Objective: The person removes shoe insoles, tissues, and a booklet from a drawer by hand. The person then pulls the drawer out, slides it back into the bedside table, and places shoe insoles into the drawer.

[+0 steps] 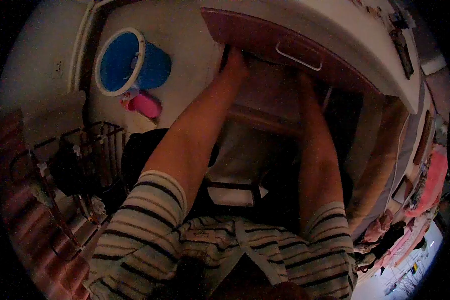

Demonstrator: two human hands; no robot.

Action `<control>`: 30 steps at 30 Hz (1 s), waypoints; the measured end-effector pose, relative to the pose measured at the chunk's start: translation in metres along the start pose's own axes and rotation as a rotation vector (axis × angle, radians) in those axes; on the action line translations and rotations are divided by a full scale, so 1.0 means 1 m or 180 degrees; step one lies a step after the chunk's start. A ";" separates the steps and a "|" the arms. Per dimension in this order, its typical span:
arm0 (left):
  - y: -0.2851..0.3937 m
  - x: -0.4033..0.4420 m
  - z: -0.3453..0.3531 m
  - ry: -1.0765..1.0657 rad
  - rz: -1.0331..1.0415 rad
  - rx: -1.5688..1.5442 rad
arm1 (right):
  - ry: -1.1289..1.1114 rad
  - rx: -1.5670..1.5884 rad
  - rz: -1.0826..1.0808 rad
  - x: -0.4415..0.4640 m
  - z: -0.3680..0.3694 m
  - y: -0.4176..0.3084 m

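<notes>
Both arms, in striped sleeves, stretch forward to a reddish-brown panel [255,30] with a pale bar handle [299,56]. My left hand [236,61] is at the panel's lower edge, left of the handle. Below the handle's right part, my right hand [305,80] meets the same edge. Fingers of both hands are lost in shadow or behind the panel, so their grip cannot be made out. Between the forearms lies a dark brown flat surface [272,87] with a ledge at its near side.
At the upper left stand a blue bucket [157,65] with a white rim and a pink container [147,104]. A dark metal rack [60,200] is at the left. Clothes or cloths [430,185] lie at the right, near a pale curved edge [335,30] above the panel.
</notes>
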State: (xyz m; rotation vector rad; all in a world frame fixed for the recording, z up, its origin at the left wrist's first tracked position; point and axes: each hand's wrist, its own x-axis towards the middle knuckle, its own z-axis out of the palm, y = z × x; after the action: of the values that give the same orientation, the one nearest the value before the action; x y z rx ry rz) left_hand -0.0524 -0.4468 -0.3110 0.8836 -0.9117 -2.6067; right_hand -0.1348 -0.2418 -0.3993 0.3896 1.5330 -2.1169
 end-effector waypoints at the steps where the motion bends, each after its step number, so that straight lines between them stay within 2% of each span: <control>1: 0.003 -0.005 0.006 0.0045 0.0091 0.0240 | -0.0003 -0.0030 -0.0025 0.006 0.004 -0.002; 3: -0.016 0.024 -0.019 -0.0370 0.0033 0.0555 | 0.0036 -0.0084 -0.0051 0.009 0.005 0.000; 7: -0.038 0.064 -0.078 -0.0689 0.0152 0.1021 | 0.0081 -0.0163 -0.0091 0.008 0.009 0.002; 9: -0.036 0.063 -0.083 -0.0909 0.0238 0.1343 | 0.0117 -0.0187 -0.0124 0.006 0.008 0.003; 19: -0.037 0.045 -0.066 -0.0859 0.0291 0.1507 | 0.0306 -0.0360 -0.0256 -0.025 0.004 0.000; 25: -0.038 0.032 -0.076 -0.0866 0.0386 0.2127 | 0.0589 -0.0472 -0.0529 -0.066 0.001 -0.001; 28: -0.041 0.051 -0.076 -0.0819 0.0238 0.2149 | 0.0704 -0.0400 -0.0624 -0.077 0.005 -0.004; 30: -0.044 0.068 -0.076 -0.0519 -0.0032 0.2035 | 0.0721 -0.0352 -0.0653 -0.078 0.011 -0.007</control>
State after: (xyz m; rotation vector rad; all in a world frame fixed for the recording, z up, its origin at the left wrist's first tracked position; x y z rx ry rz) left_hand -0.0604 -0.4768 -0.4175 0.8036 -1.8452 -2.4384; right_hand -0.0726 -0.2331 -0.3515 0.4632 1.8818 -2.1887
